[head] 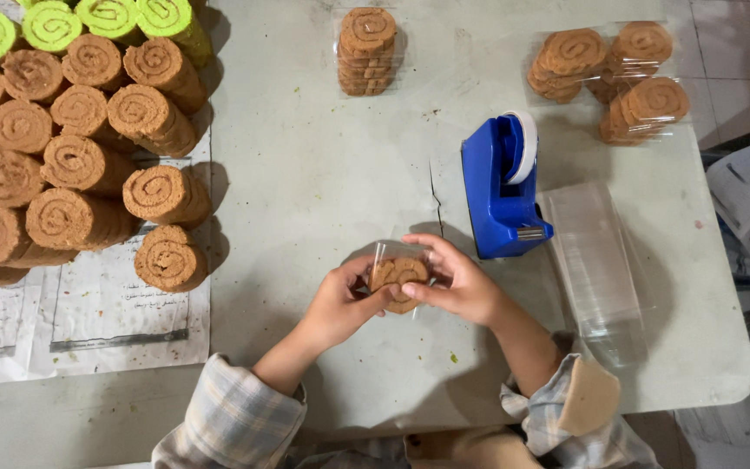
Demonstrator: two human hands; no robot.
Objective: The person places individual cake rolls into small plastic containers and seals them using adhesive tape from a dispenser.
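Observation:
Both hands meet over the middle of the pale table (332, 174). My left hand (340, 304) and my right hand (457, 282) together hold a small stack of brown spiral cookies in a clear plastic bag (398, 276). Fingers of both hands pinch the bag's edges. A blue tape dispenser (503, 187) with a white roll stands just beyond my right hand. A pile of empty clear bags (592, 260) lies to the right of it.
Tall stacks of brown spiral cookies (80, 165) cover a paper sheet (106, 313) at left, with green ones (54, 24) at the far corner. One bagged stack (368, 50) lies at the far centre, several bagged stacks (622, 78) at the far right.

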